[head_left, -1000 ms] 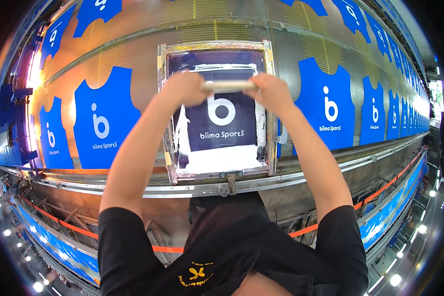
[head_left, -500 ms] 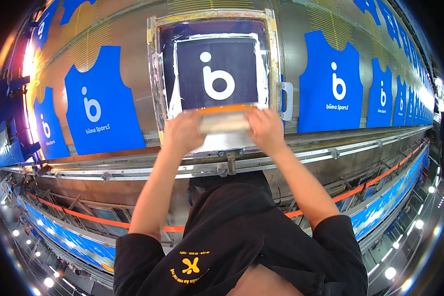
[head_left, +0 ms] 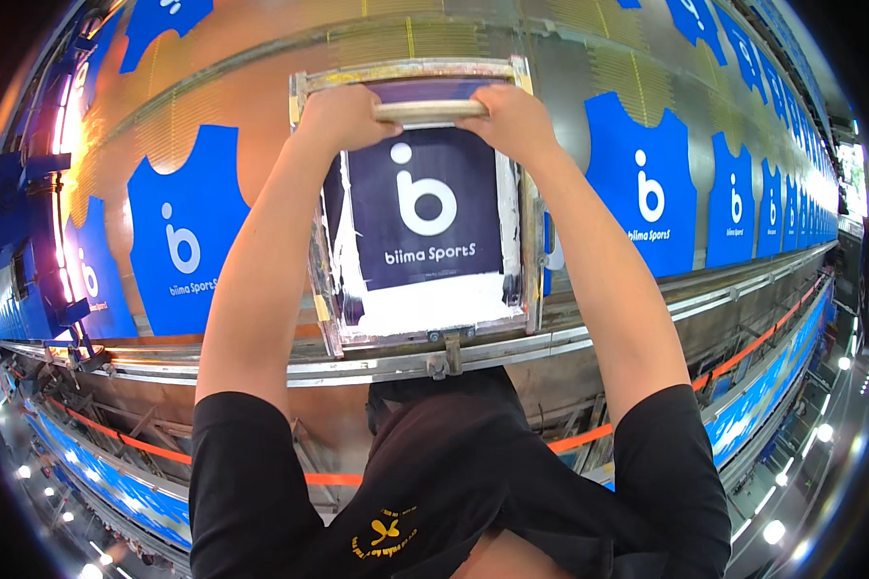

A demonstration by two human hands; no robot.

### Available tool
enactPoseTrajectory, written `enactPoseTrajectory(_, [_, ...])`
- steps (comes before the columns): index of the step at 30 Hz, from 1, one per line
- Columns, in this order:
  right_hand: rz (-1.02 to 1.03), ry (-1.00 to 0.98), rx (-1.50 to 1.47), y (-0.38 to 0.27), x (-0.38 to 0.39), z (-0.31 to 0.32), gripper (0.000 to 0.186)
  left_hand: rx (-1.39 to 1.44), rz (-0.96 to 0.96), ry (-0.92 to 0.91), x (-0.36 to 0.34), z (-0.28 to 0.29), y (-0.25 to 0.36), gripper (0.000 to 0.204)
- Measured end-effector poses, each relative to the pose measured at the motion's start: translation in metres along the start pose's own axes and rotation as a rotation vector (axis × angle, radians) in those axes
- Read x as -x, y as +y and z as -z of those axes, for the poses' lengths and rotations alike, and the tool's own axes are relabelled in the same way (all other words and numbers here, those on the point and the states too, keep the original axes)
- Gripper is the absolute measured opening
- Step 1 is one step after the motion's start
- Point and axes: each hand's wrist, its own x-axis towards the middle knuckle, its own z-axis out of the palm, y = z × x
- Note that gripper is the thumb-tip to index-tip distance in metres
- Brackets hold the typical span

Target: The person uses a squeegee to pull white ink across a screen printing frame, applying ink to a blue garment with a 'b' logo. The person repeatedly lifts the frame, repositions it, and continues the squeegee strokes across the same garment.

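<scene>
A squeegee (head_left: 430, 111) with a pale wooden handle lies across the far part of a screen printing frame (head_left: 536, 241). My left hand (head_left: 343, 118) is closed round its left end, my right hand (head_left: 512, 121) round its right end. Nearer me the dark mesh (head_left: 377, 222) shows, with a white round emblem and lettering in it. White ink (head_left: 434, 307) is pooled along the near end of the mesh and smeared down both sides. The squeegee's blade is hidden under the handle.
Blue cut shirt panels with white prints lie on the long table, one (head_left: 188, 232) left and one (head_left: 642, 188) right of the frame, others farther along. A metal rail (head_left: 377, 369) runs along the near edge. A bright glowing unit (head_left: 63, 222) stands far left.
Both hands have pushed the squeegee from the near end to the far end of the screen. The lower lettering and the near ink now show.
</scene>
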Motion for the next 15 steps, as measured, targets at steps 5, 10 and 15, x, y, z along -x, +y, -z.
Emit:
enactPoseTrajectory(5, [0.079,0.116,-0.051,-0.015,0.068,-0.022,0.032,0.062,0.041,0.061,0.053,-0.057,0.013,0.039])
enactPoseTrajectory(10, [0.099,-0.023,-0.086,-0.064,0.209,-0.008,0.03,0.168,0.091,0.022,0.185,-0.116,0.062,0.037])
enactPoseTrajectory(15, [0.063,-0.148,-0.137,-0.088,0.255,0.006,0.037,0.194,-0.08,0.103,0.239,-0.124,0.078,0.041])
